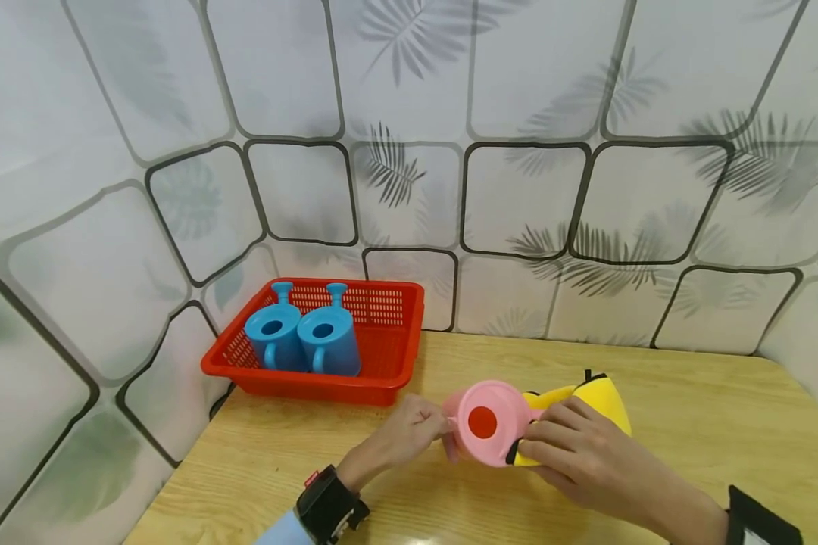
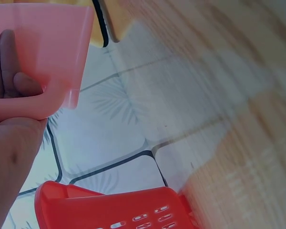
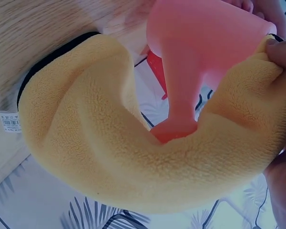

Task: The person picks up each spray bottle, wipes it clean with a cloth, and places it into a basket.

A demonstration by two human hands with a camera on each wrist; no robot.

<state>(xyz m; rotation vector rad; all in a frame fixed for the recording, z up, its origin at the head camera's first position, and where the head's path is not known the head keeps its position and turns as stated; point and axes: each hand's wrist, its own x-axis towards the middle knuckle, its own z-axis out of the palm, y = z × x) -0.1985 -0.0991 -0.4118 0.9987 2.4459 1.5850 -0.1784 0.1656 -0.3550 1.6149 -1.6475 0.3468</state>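
In the head view a pink watering can [image 1: 516, 415] is held over the table, its round top facing me with a red circle in the middle. My left hand [image 1: 404, 437] grips its handle; in the left wrist view the fingers [image 2: 8, 64] pass through the handle loop. My right hand [image 1: 596, 458] pinches a yellow fleecy cloth [image 1: 605, 403] with black edging, close against the can's right side. The right wrist view shows the cloth [image 3: 119, 152] hanging in a curve, with the can's spout [image 3: 181, 90] beyond it. My right thumb [image 3: 282, 53] presses one cloth corner.
A red plastic basket [image 1: 388, 363] stands at the back left of the wooden table [image 1: 709, 424]. Two blue watering cans [image 1: 279, 344] [image 1: 334, 344] sit side by side in its left part. Behind the table hangs a patterned curtain [image 1: 525, 197].
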